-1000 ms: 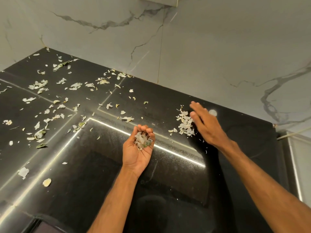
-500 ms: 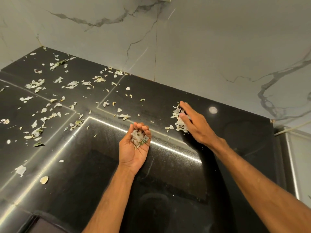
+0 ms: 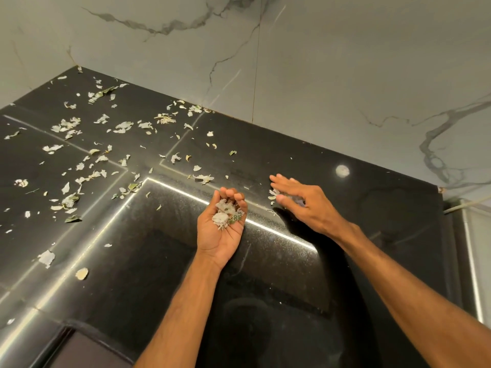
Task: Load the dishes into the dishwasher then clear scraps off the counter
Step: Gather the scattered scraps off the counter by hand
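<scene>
**Scrap cleanup on the black table, mid-sweep**

So here's the state of things. The left hand (image 3: 221,231) is held palm up just over the glossy black table (image 3: 292,274), with its fingers (image 3: 230,193) curled in to cup a handful of scraps (image 3: 224,215). It's mostly pale, papery flakes, plus one bit with green print (image 3: 237,217) on the side away from the thumb.

Just to the right of the left hand is the right hand (image 3: 308,201), palm down. Its fingers (image 3: 281,181) are straight and spread, lying low against the table and not gripping anything. A small pile of flakes (image 3: 273,194) peeks out from under the fingertips, on the side facing the left hand. I can't tell how much more is hidden under the palm.

Most of the mess is well to the left of the left hand. Loose scraps (image 3: 69,200) are scattered across the table there, white flakes and a few green leafy bits, reaching all the way back to the marble wall (image 3: 318,75). A couple of bigger pieces (image 3: 81,273) sit down-left of the left hand, nearer the front edge.

There's also a round bright spot (image 3: 342,171) on the table, up and to the right of the left hand, beyond the right hand.
</scene>
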### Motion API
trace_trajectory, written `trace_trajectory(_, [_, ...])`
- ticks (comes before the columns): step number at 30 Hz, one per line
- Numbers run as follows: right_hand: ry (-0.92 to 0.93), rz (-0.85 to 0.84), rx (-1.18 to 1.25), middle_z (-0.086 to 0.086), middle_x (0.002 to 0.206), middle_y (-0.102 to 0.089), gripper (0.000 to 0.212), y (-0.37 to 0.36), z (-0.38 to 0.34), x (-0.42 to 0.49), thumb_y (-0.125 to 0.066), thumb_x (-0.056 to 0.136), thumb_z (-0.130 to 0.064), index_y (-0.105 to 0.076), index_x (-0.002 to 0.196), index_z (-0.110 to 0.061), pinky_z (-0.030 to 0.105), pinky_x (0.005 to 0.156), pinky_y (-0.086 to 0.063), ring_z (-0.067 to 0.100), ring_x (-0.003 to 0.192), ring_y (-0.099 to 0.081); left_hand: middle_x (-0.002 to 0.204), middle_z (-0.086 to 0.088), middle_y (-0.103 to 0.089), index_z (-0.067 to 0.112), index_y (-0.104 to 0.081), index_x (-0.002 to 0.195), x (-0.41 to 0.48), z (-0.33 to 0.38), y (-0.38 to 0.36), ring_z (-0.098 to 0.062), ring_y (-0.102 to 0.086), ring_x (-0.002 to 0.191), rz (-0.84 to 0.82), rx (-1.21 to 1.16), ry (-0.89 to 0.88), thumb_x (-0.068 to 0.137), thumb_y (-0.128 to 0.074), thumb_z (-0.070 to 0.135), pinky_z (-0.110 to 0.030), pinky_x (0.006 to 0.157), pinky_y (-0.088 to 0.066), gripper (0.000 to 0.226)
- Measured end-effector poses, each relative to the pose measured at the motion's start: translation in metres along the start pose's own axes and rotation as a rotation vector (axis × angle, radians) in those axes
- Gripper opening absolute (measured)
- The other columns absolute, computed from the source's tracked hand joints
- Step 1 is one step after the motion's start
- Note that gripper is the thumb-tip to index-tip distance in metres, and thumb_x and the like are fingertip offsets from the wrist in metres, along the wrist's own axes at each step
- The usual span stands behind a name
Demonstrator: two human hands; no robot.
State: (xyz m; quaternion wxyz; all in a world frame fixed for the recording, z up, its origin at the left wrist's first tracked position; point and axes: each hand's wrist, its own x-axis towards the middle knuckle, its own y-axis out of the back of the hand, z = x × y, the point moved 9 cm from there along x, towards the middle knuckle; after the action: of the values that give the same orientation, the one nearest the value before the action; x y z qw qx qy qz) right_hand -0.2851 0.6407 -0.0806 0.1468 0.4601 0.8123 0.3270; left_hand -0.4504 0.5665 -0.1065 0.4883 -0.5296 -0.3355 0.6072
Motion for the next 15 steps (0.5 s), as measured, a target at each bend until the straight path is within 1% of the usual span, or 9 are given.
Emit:
trace_trajectory(1, [-0.003, 0.024, 0.023, -0.007, 0.147, -0.056, 0.040, 0.005, -0.001, -0.006, -0.063, 0.100, -0.030, -0.062, 0.137, -0.016, 0.027, 0.121, -0.033, -0.003, 0.139, -0.045, 0.090, -0.003, -0.065, 0.010, -0.066, 0.094, 0.000, 0.000, 0.000, -0.016, -0.066, 0.085, 0.003, -0.001, 0.000, 0.109, -0.039, 0.023, -0.029, 0.078, -0.059, 0.034])
trace_trajectory(3, [0.010, 0.151, 0.013, -0.009, 0.133, -0.067, 0.035, 0.024, -0.007, -0.009, -0.072, 0.094, -0.027, -0.070, 0.128, -0.018, 0.030, 0.111, -0.047, -0.001, 0.126, -0.058, 0.090, -0.003, -0.065, 0.010, -0.066, 0.094, 0.000, 0.000, 0.000, -0.016, -0.066, 0.085, 0.001, -0.006, -0.002, 0.110, -0.039, 0.022, -0.029, 0.078, -0.060, 0.034])
trace_trajectory(4, [0.026, 0.216, -0.023, -0.009, 0.127, -0.071, 0.034, 0.031, -0.012, -0.007, -0.076, 0.092, -0.028, -0.073, 0.124, -0.019, 0.030, 0.106, -0.051, -0.002, 0.120, -0.062, 0.090, -0.003, -0.065, 0.010, -0.066, 0.093, 0.001, 0.000, 0.000, -0.016, -0.066, 0.085, 0.000, -0.007, -0.002, 0.109, -0.039, 0.022, -0.029, 0.078, -0.060, 0.034])
trace_trajectory(5, [0.051, 0.245, -0.056, -0.008, 0.122, -0.072, 0.033, 0.033, -0.019, -0.004, -0.078, 0.089, -0.031, -0.075, 0.121, -0.020, 0.029, 0.103, -0.052, -0.001, 0.116, -0.064, 0.090, -0.003, -0.065, 0.010, -0.066, 0.093, 0.001, 0.000, 0.000, -0.016, -0.066, 0.085, 0.000, -0.006, -0.003, 0.110, -0.038, 0.022, -0.029, 0.079, -0.059, 0.035])
trace_trajectory(6, [0.082, 0.226, -0.085, -0.008, 0.119, -0.073, 0.033, 0.029, -0.026, 0.001, -0.079, 0.088, -0.035, -0.076, 0.117, -0.020, 0.027, 0.101, -0.052, 0.000, 0.113, -0.064, 0.090, -0.003, -0.065, 0.010, -0.066, 0.093, 0.001, -0.001, 0.000, -0.016, -0.066, 0.085, -0.002, -0.002, -0.003, 0.110, -0.038, 0.022, -0.029, 0.079, -0.059, 0.035])
trace_trajectory(9, [0.150, 0.079, -0.162, -0.007, 0.116, -0.070, 0.030, -0.002, -0.038, 0.010, -0.078, 0.087, -0.041, -0.077, 0.108, -0.019, 0.024, 0.099, -0.050, 0.003, 0.110, -0.062, 0.092, -0.003, -0.063, 0.010, -0.065, 0.095, 0.001, -0.001, 0.000, -0.016, -0.065, 0.087, -0.002, 0.017, 0.000, 0.110, -0.038, 0.022, -0.029, 0.081, -0.059, 0.033])
trace_trajectory(10, [0.163, 0.076, -0.162, -0.007, 0.114, -0.070, 0.026, -0.007, -0.038, 0.009, -0.078, 0.087, -0.038, -0.078, 0.104, -0.019, 0.025, 0.098, -0.051, 0.003, 0.108, -0.062, 0.092, -0.003, -0.063, 0.010, -0.065, 0.095, 0.001, -0.001, 0.000, -0.016, -0.065, 0.087, 0.000, 0.021, 0.003, 0.110, -0.038, 0.023, -0.029, 0.080, -0.059, 0.033])
trace_trajectory(13, [0.165, 0.146, -0.158, -0.007, 0.103, -0.072, 0.010, 0.005, -0.029, 0.001, -0.080, 0.087, -0.024, -0.081, 0.094, -0.017, 0.033, 0.092, -0.056, 0.004, 0.099, -0.065, 0.091, -0.003, -0.063, 0.010, -0.064, 0.096, 0.001, -0.001, 0.001, -0.016, -0.065, 0.086, -0.001, 0.018, 0.005, 0.110, -0.038, 0.023, -0.029, 0.079, -0.059, 0.032])
trace_trajectory(15, [0.146, 0.184, -0.174, -0.007, 0.099, -0.074, 0.006, 0.016, -0.022, -0.006, -0.081, 0.085, -0.019, -0.082, 0.091, -0.017, 0.036, 0.088, -0.057, 0.004, 0.095, -0.067, 0.092, -0.003, -0.063, 0.011, -0.063, 0.097, 0.001, -0.001, 0.001, -0.016, -0.065, 0.087, -0.007, 0.017, 0.008, 0.110, -0.038, 0.023, -0.029, 0.080, -0.059, 0.031])
